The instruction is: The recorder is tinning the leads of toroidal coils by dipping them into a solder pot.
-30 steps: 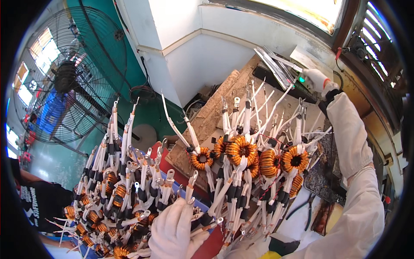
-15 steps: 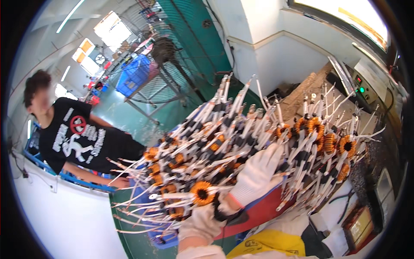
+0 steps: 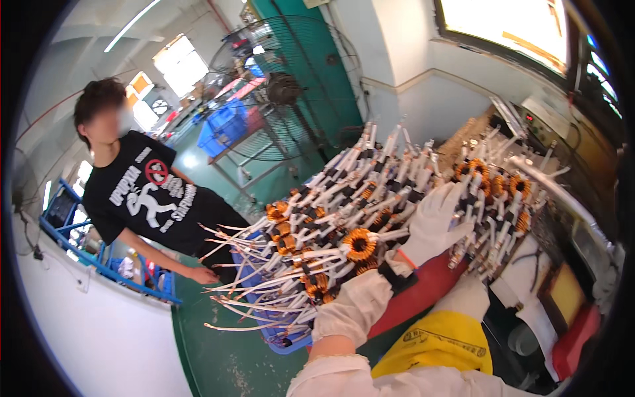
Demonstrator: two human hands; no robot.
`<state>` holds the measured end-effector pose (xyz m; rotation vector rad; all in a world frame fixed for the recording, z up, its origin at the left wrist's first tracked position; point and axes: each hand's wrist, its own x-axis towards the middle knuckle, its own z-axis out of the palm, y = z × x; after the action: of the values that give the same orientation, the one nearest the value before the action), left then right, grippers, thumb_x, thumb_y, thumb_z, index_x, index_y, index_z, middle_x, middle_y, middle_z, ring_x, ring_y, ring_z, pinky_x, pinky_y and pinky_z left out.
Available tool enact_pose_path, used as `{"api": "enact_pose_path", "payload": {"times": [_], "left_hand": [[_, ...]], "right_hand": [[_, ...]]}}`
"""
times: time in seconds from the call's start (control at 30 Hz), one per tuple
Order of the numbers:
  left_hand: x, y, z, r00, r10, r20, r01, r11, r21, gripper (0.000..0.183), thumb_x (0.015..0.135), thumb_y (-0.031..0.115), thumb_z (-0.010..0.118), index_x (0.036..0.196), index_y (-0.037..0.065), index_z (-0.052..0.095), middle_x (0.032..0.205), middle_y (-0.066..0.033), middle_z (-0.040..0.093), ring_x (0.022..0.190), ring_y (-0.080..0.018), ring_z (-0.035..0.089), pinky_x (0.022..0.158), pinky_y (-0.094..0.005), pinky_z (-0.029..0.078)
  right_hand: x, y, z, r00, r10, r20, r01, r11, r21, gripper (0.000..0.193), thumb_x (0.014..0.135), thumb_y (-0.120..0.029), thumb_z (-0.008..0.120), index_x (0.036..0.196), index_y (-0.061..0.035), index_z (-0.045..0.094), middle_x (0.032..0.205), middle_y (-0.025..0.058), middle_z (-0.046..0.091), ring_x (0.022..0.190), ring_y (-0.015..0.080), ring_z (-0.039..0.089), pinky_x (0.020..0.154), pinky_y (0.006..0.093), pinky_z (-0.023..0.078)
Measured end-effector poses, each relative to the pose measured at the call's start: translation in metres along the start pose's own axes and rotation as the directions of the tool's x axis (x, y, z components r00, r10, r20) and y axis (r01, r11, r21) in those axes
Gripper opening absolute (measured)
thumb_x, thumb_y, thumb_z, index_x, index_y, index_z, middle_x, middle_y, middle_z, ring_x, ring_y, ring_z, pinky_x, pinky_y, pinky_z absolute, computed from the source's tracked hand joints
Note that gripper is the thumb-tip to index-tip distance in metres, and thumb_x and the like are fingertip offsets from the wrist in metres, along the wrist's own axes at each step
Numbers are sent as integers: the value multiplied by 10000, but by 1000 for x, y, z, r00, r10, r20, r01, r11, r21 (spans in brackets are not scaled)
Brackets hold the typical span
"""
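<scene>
My left hand (image 3: 433,225), in a white glove, reaches into a heap of coils. Its fingers are stretched out and its thumb stands apart, over the white leads. Just left of its wrist lies a ring-shaped coil (image 3: 360,245) wound with orange-copper wire. The heap holds several such coils with white-sleeved leads, black wrappings and metal ends. Further coils (image 3: 520,186) lie right of the hand. At the far right edge, a blurred white shape (image 3: 605,274) looks like my gloved right hand; its fingers do not show clearly. A pale bar (image 3: 562,198) slants above it, also blurred.
A blue crate (image 3: 261,331) lies under the heap's left side. A red surface (image 3: 413,294) and a yellow printed cloth (image 3: 433,344) are near me. A person (image 3: 159,192) stands at the left. Behind are a large fan (image 3: 284,89) and a blue basket (image 3: 225,126).
The view has shifted, so the heap and the person sit further right. My left hand stays on the leads, its thumb now more spread. The pale bar and blurred white shape have appeared at the right.
</scene>
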<state>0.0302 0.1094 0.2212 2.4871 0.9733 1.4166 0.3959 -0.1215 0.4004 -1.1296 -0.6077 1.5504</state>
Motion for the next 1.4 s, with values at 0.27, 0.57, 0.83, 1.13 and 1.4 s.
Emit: {"api": "enact_pose_path", "payload": {"times": [0.27,0.57,0.83,1.13,1.4], "left_hand": [[-24,58,-18,585,67,809,792,-261,-551,643,992,557,396,1389,51,408,1120,-140,619,968,-225,634,858,-373,529],[-60,72,-46,581,-242,777,740,-239,-628,360,1030,372,449,1125,59,597,864,-36,666,691,-104,633,616,-245,518],[-76,94,-37,528,-283,801,848,224,-480,425,971,406,548,1121,9,578,890,-99,660,765,-159,658,692,-275,534],[-75,66,-9,406,-67,912,912,103,-398,405,980,359,535,1109,-24,554,847,-115,655,654,-198,682,581,-306,587],[-78,55,5,448,-23,894,894,3,-448,357,965,295,560,1180,10,552,903,-94,652,719,-165,671,618,-318,591]], "right_hand": [[-47,90,12,985,-147,-88,126,970,-208,466,1010,-456,449,794,-52,536,456,-65,270,335,68,266,317,235,220],[-23,163,24,971,220,93,-176,923,-342,411,896,-378,610,863,28,558,622,92,538,489,194,515,463,304,429],[-1,231,27,945,318,77,-208,765,-610,403,982,-405,515,932,-5,523,601,48,567,453,128,563,393,205,383],[9,270,37,976,131,-173,-205,821,-534,176,911,-156,546,786,-45,492,499,1,448,322,88,395,311,249,341],[16,267,40,945,168,-282,-292,825,-485,155,906,-106,524,761,-70,483,478,-24,425,319,75,374,307,240,290]]}}
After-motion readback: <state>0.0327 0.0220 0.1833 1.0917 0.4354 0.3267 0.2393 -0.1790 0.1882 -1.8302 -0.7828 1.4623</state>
